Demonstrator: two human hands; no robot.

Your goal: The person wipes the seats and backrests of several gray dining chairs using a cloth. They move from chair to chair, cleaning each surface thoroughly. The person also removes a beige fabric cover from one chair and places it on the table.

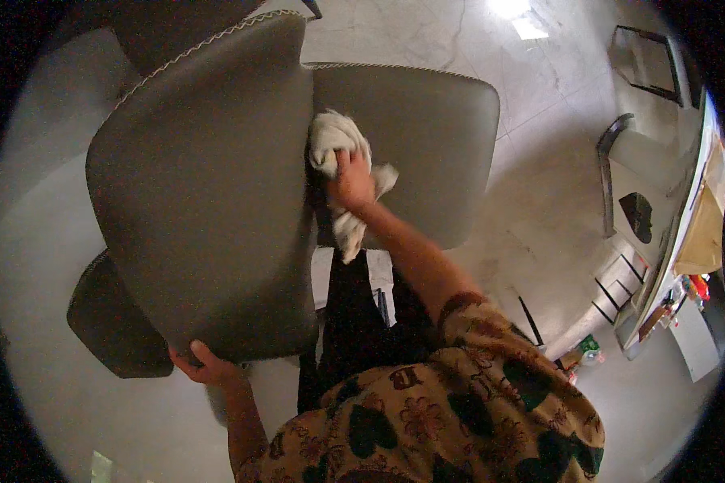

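Note:
A grey upholstered chair with pale whip-stitching along its edges fills the middle of the head view. Its broad backrest (211, 181) is at the left, its seat (435, 151) at the right. My right hand (355, 181) presses a bunched off-white cloth (336, 133) into the crease where seat and backrest meet. Loose ends of this cloth hang towards me, partly blurred. At the lower left, my left hand (208, 365) grips the near edge of the backrest, thumb on the visible face. The fingertips behind that edge are hidden.
Another dark upholstered piece (121, 320) is partly hidden behind the backrest. At the right stands a table (664, 265) with brown paper or card (701, 235) and small items on it. Thin black metal frames (619, 284) and a dark curved bar (604, 175) are beside it.

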